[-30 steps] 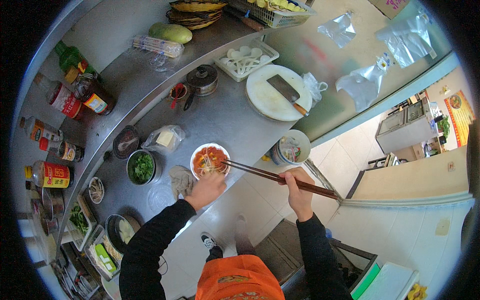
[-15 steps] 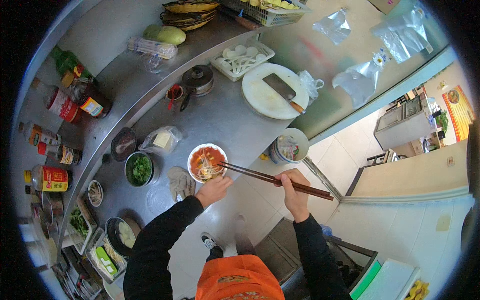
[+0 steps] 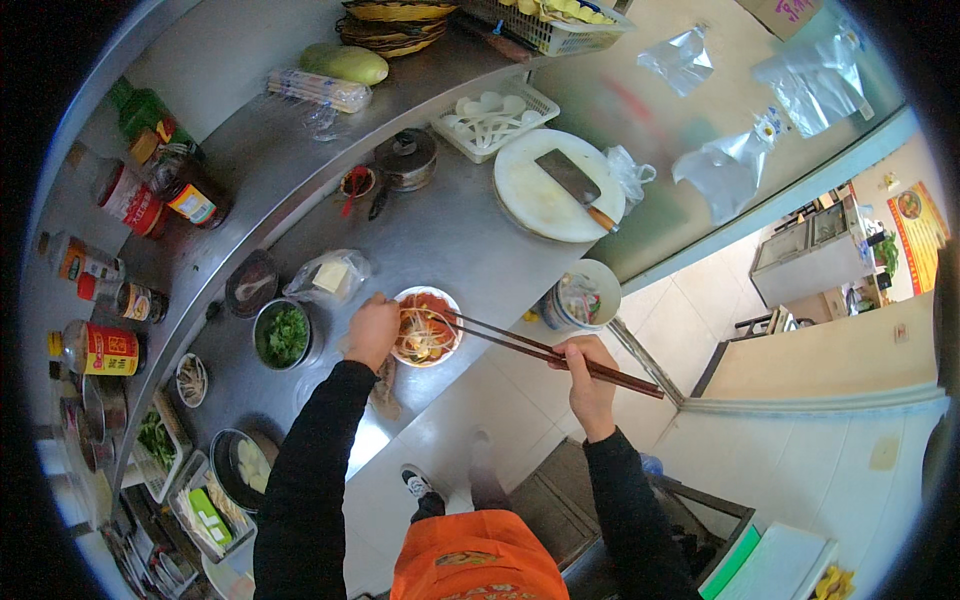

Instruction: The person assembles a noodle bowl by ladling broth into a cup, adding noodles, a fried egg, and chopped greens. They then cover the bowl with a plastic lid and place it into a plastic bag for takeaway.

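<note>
A round white-rimmed bowl (image 3: 427, 327) of noodles and bean sprouts in red sauce sits near the counter's front edge. At its left rim is my left hand (image 3: 372, 332), fingers curled closed; whatever they hold is hidden. My right hand (image 3: 588, 372) grips a pair of long dark chopsticks (image 3: 520, 345), their tips over the bowl's right side. Partly beneath my left hand and wrist lies a crumpled cloth (image 3: 385, 390). Left of the hand stands a metal pot of chopped greens (image 3: 283, 338). A pale block in a plastic bag (image 3: 330, 275) rests behind it.
On the far right, a cleaver (image 3: 568, 177) lies on a round white cutting board (image 3: 540, 215). Next to it is a basket of white spoons (image 3: 490, 115). Beyond the counter edge stands a white bucket (image 3: 585, 290). Sauce bottles (image 3: 110, 350) line the raised shelf (image 3: 210, 180) at left.
My left hand has moved from the bowl's near rim to its left side, over the cloth. My right hand keeps the chopsticks at the bowl. The view has shifted slightly.
</note>
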`<state>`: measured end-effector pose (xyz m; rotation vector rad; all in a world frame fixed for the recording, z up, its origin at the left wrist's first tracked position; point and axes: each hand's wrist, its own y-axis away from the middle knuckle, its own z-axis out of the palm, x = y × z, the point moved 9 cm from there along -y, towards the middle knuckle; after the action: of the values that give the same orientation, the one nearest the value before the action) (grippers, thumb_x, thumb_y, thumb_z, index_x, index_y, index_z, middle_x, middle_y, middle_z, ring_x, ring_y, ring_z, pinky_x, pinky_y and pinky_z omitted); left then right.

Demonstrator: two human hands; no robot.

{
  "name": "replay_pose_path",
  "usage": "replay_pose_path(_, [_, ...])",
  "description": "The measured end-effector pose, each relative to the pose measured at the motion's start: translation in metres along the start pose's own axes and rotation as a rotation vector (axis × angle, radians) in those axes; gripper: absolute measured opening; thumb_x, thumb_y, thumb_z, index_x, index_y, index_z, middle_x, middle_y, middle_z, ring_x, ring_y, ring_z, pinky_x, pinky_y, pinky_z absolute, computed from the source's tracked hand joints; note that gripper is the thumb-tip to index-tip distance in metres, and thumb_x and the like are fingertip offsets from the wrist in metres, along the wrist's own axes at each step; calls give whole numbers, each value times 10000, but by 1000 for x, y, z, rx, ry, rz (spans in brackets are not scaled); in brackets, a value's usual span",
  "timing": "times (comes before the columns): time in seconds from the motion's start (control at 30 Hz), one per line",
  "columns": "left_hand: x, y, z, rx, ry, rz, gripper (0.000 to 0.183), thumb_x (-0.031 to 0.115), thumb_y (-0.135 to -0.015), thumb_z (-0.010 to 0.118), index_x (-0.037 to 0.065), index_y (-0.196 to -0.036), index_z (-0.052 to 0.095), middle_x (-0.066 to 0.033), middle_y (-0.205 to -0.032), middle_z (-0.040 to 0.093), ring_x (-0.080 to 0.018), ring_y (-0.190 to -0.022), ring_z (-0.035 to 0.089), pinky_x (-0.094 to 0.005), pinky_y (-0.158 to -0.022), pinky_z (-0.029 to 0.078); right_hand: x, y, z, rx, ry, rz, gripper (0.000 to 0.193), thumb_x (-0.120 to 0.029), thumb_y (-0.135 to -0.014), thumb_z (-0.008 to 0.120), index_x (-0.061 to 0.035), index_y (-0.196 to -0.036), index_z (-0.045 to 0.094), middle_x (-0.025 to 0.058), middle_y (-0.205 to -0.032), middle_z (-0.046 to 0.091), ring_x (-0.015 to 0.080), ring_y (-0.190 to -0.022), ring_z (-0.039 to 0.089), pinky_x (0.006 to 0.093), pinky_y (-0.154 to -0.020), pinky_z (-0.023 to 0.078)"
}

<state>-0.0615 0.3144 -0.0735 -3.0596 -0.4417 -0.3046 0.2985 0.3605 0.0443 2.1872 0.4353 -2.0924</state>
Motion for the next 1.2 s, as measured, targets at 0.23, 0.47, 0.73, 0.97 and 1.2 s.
replay_pose_path(0.23, [-5, -12, 6, -63, -62, -85, 166, 111, -892, 625, 13, -864, 756, -207, -1004, 723, -372, -852, 738, -448, -747, 611, -5, -1, 5, 23, 130, -75, 262, -142, -1051, 573, 69, -939, 682, 121, -962, 632, 188, -799, 684, 302, -722, 582])
replay_pose_path(0.47, [-14, -16, 16, -31, 62, -209, 157, 152, -860, 705, 8, -897, 756, -236, -944, 735, -401, -870, 732, -472, -785, 602, -2, 6, -7, 65, 56, -2, 263, -144, -1042, 589, 69, -929, 694, 127, -948, 628, 192, -794, 680, 298, -704, 601])
replay_pose_path(0.73, [-4, -8, 27, -144, 82, -184, 258, 254, -867, 761, 1, -915, 753, -221, -935, 738, -389, -901, 723, -481, -802, 588, -2, 6, 15, -7, 242, -125, 258, -141, -1051, 581, 76, -955, 683, 119, -983, 636, 196, -815, 682, 324, -748, 590])
replay_pose_path(0.97, [-22, 21, -18, 51, 320, -192, 249, 262, -887, 725, 25, -829, 776, -198, -862, 735, -408, -819, 706, -510, -751, 555, -3, 12, 85, -145, 395, -244, 87, -77, -939, 691, -6, -960, 736, 132, -914, 689, 283, -802, 678, 368, -709, 538])
replay_pose_path(1.2, [-46, 120, -85, 234, 607, -328, 182, 202, -933, 681, 39, -964, 755, -181, -797, 734, -333, -728, 731, -417, -669, 560, -55, 9, 87, -261, 448, -394, 66, -31, -918, 699, 1, -952, 745, 144, -932, 699, 298, -836, 681, 362, -753, 539])
